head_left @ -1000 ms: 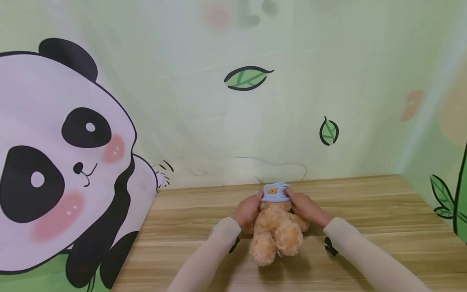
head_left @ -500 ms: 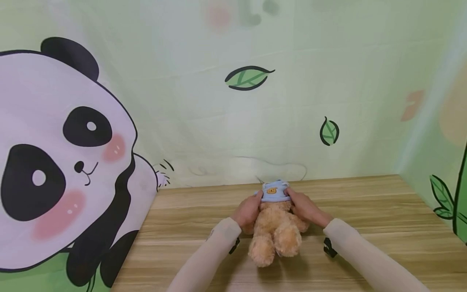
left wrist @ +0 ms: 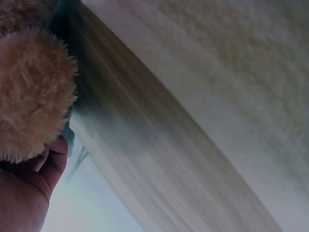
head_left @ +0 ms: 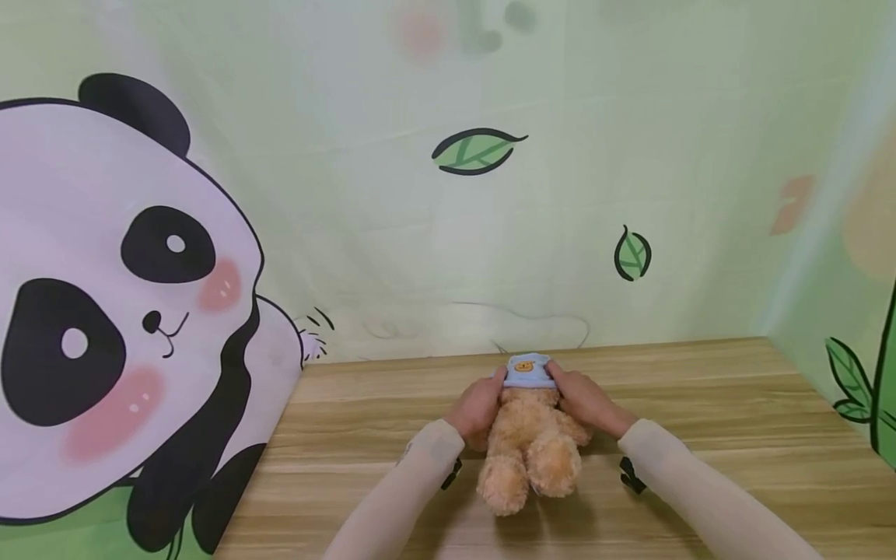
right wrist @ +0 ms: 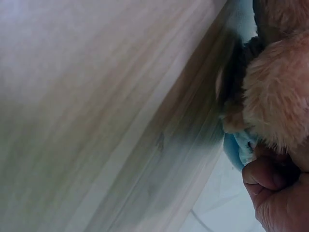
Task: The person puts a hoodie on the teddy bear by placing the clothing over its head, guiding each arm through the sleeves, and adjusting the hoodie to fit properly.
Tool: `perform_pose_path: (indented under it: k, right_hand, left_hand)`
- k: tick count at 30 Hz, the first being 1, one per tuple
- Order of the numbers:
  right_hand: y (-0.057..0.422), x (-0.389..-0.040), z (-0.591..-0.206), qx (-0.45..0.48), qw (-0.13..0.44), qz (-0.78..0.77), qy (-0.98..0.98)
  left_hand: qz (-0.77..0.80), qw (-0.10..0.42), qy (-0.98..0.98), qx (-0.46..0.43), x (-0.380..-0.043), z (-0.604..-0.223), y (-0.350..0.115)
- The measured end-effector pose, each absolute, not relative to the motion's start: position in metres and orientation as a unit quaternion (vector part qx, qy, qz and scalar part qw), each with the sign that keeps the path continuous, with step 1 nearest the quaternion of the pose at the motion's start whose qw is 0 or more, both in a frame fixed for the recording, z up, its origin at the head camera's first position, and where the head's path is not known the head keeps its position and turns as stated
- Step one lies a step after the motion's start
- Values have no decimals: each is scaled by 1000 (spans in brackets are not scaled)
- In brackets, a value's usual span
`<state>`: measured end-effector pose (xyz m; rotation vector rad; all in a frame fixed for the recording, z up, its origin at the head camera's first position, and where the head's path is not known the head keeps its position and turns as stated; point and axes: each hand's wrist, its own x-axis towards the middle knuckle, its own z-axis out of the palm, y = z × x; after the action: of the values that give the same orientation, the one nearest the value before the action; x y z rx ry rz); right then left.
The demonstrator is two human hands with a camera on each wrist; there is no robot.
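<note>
- Pale green panda-printed backdrop (head_left: pixel 378 233) hangs behind.
- Wood-grain desk (head_left: pixel 364 435) runs back to it.
- Fluffy tan plush toy (head_left: pixel 525 428) is between the hands over the desk's back part, feet toward the head camera.
- Left hand (head_left: pixel 477 406): grip narrow, pinching the left edge of the light-blue garment (head_left: pixel 530 379) at the toy's far end.
- Right hand (head_left: pixel 586 403): grip likewise on its right edge.
- Orange animal-face patch (head_left: pixel 523 366) sits on the garment.

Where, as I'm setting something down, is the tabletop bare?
Bare wooden tabletop shows between the panda print and left sleeve, and between the right sleeve and right wall. Mid-table is crowded: the left hand and right hand grip the blue garment on the plush bear.
</note>
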<state>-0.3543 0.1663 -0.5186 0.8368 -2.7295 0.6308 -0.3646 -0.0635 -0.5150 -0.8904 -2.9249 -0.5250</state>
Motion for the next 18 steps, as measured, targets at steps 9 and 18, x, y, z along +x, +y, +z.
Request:
perform_pose_path:
  k: [9, 18]
  right_hand:
    - [162, -353, -524, 266, 110, 211, -934]
    - [156, -348, -521, 241, 131, 197, -941]
  left_hand:
    - [-153, 29, -949, -276, -362, -516, -64]
    - [-141, 71, -955, -251, -360, -518, -58]
